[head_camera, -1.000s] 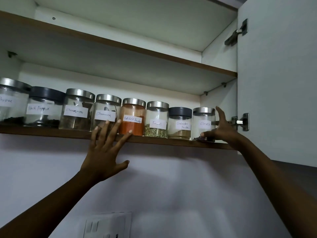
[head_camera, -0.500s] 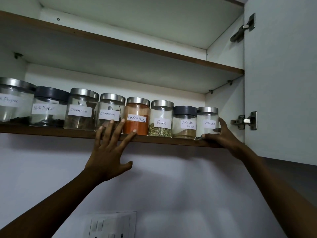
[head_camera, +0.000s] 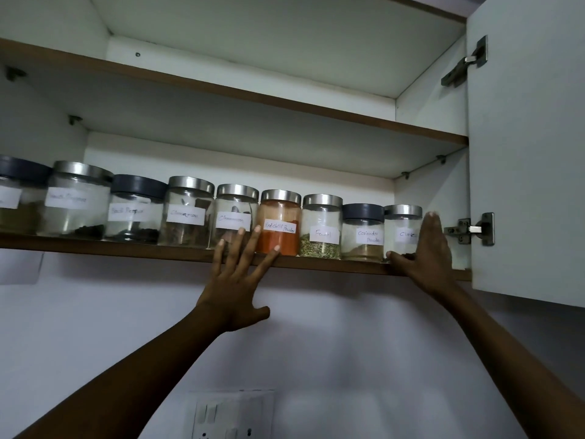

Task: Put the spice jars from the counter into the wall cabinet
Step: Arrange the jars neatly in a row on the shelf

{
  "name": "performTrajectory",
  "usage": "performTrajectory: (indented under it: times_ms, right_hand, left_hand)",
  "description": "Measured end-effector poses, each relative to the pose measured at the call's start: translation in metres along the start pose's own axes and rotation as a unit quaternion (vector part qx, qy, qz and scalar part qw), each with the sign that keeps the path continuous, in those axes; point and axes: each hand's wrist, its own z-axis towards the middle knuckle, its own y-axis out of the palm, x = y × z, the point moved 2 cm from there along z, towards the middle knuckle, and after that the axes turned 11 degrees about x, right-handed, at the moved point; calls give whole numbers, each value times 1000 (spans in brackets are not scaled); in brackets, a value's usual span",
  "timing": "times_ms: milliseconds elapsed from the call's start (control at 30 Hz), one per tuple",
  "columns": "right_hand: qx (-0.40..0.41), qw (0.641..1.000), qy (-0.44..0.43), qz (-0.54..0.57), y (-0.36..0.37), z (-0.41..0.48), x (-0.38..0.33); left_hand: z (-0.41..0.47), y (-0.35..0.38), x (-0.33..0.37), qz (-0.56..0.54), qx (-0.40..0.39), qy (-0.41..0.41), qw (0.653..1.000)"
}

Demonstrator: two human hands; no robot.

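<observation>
Several labelled glass spice jars stand in a row along the front of the wall cabinet's lower shelf [head_camera: 126, 250]. My left hand [head_camera: 234, 286] reaches up with spread, straight fingers; its tips touch the fronts of a cinnamon jar [head_camera: 234, 205] and the red chilli powder jar [head_camera: 280, 213]. To the right stand the fennel jar [head_camera: 321, 226] and the dark-lidded coriander jar [head_camera: 362, 229]. My right hand [head_camera: 427, 251] lies flat against the right side of the cloves jar [head_camera: 400, 226] at the row's end, with its thumb at the jar's base.
The cabinet door [head_camera: 531, 153] hangs open on the right, its lower hinge [head_camera: 474, 229] just beyond my right hand. The upper shelf [head_camera: 285, 99] holds nothing that I can see. A white switch plate [head_camera: 231, 416] sits on the wall below.
My right hand's fingers have come up along the cloves jar's right side, and the jar now sits tight against the coriander jar. My left hand has barely moved.
</observation>
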Motion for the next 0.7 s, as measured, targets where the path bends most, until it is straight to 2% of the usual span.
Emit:
performTrajectory:
  times_ms: [200,300,467,700]
  right_hand:
    - [32,976,-179,-120,12,-24,-73]
    - [15,951,-262,-162,24,-40,-106]
    - [22,932,-331,-147,44,-68,-177]
    - [37,923,-375,-80,77,-95,-268]
  left_hand:
    - [-14,-24,-26,12,-27,104,994]
    - [-22,-48,-59,8,-38,104,994]
    - [-39,-91,-134,16,-43,101,994]
    - [-70,-116,-216,45,-74,47,995]
